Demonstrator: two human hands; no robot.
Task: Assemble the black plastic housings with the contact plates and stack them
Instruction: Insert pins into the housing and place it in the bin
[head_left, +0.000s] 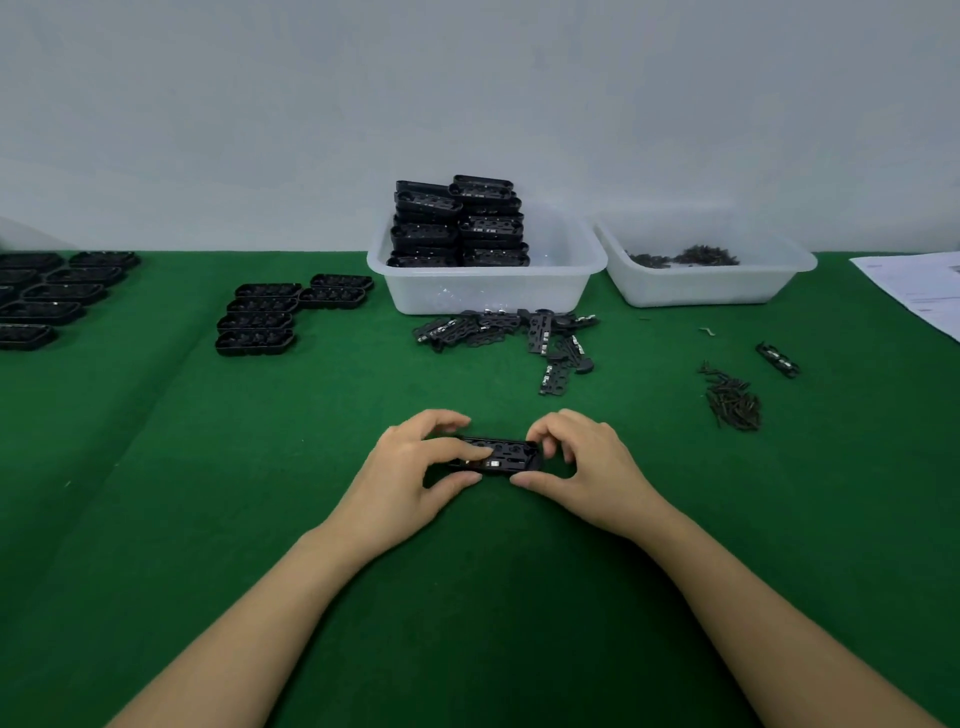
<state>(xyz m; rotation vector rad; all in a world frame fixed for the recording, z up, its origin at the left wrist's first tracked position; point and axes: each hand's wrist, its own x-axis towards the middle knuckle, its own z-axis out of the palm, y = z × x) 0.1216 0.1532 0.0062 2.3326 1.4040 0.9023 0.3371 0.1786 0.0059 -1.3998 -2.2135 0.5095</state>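
With the black housing (498, 456) pinched between the left hand (410, 473) and right hand (587, 462) just above the green cloth (208, 467), uneven thumb pressure risks seating the contact plate (493, 462) crooked or popping it loose.

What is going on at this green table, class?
A person holds one black plastic housing over the green table, left hand and right hand each pinching an end, apparently seating a contact plate. More housings are stacked in a clear bin; loose contact plates lie in front of it. Rows of housings sit to the left.
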